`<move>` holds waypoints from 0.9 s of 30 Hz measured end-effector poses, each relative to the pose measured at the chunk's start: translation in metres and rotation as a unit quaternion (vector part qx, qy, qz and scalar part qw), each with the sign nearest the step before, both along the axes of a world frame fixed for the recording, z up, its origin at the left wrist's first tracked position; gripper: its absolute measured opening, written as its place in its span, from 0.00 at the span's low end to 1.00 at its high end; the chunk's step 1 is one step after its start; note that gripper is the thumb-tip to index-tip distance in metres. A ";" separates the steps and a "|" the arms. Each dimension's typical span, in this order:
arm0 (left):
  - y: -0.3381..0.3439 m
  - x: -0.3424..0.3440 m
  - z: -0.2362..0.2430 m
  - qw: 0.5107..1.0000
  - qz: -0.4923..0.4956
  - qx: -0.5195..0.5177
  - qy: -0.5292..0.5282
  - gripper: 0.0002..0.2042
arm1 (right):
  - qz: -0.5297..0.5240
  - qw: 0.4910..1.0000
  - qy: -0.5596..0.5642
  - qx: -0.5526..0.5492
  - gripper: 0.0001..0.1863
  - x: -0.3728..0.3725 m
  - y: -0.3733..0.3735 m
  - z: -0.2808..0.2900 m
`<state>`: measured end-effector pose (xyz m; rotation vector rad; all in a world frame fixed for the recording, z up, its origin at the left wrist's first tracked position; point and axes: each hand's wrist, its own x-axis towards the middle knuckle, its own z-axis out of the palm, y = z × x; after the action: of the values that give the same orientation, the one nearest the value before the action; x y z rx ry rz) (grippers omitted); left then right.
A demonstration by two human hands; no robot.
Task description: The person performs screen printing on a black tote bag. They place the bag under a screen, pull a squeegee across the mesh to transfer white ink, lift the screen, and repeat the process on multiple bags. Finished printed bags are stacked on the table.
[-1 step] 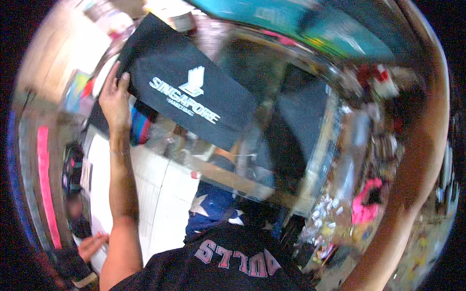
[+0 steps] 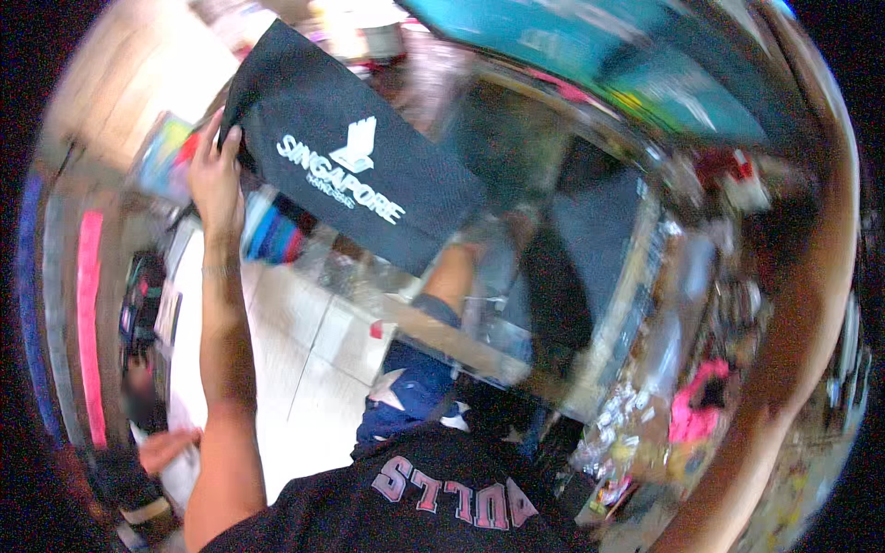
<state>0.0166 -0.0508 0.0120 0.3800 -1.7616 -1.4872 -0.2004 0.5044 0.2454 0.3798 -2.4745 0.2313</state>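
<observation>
My left hand (image 2: 219, 170) grips the left edge of a black fabric panel (image 2: 277, 120) with a white printed logo and lettering. Its thumb lies along the panel's edge and the other fingers go behind it. The panel slants over a dark flat board (image 2: 599, 230), lifted at the left. On the right my right arm (image 2: 784, 332) is stretched up toward the top rim, and its hand cannot be seen. Beside that arm's far end, a teal framed screen (image 2: 544, 46) stands tilted above the board, blurred.
Pale floor tiles (image 2: 304, 359) show at the lower left. Another person's hand (image 2: 171, 450) appears at the left edge. Scraps and a pink cloth (image 2: 699, 401) lie at the right. A bare leg (image 2: 452, 276) shows below the panel, beside a wooden bar (image 2: 461, 343).
The black panel has shifted slightly to the left with my left hand on it, uncovering more of the bare leg. The teal screen sits a little farther right in the picture.
</observation>
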 end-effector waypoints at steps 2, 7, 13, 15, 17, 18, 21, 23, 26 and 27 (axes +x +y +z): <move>-0.096 0.023 0.014 0.996 0.080 -0.020 -0.036 0.22 | 0.017 1.000 -0.007 0.003 0.26 0.012 -0.010 -0.002; -0.238 0.040 0.008 0.865 0.266 -0.379 -0.195 0.30 | 0.003 0.998 -0.057 0.034 0.28 0.005 -0.002 -0.001; -0.071 -0.010 -0.027 0.868 0.050 -0.494 -0.020 0.31 | 0.057 0.985 0.044 0.159 0.32 0.042 0.000 -0.034; 0.053 -0.021 -0.071 0.871 -0.151 -0.463 -0.066 0.32 | 0.028 0.998 -0.017 0.044 0.29 0.063 -0.025 -0.039; 0.156 -0.038 -0.096 0.803 -0.342 -0.480 -0.089 0.39 | -0.033 0.998 -0.046 -0.001 0.31 0.089 -0.047 -0.048; 0.201 -0.030 -0.095 0.775 -0.396 -0.487 -0.069 0.42 | -0.047 0.997 -0.056 0.005 0.31 0.116 -0.047 -0.047; 0.257 -0.015 -0.061 0.793 -0.392 -0.466 0.022 0.40 | -0.006 1.000 0.001 0.010 0.32 0.135 -0.062 -0.058; 0.255 -0.018 -0.013 0.785 -0.214 -0.540 0.216 0.48 | -0.014 0.999 -0.032 0.033 0.34 0.141 -0.057 -0.063; 0.226 -0.040 0.055 0.814 0.004 -0.562 0.147 0.48 | 0.014 0.992 0.061 0.107 0.32 0.149 -0.048 -0.093; 0.219 -0.042 0.068 0.780 -0.025 -0.623 0.051 0.48 | 0.020 0.992 0.061 0.110 0.32 0.157 -0.046 -0.107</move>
<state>-0.0256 0.1686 0.0802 -0.4367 -2.2295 -0.1061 -0.0430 0.4584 0.1388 0.5199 -2.3787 -0.0497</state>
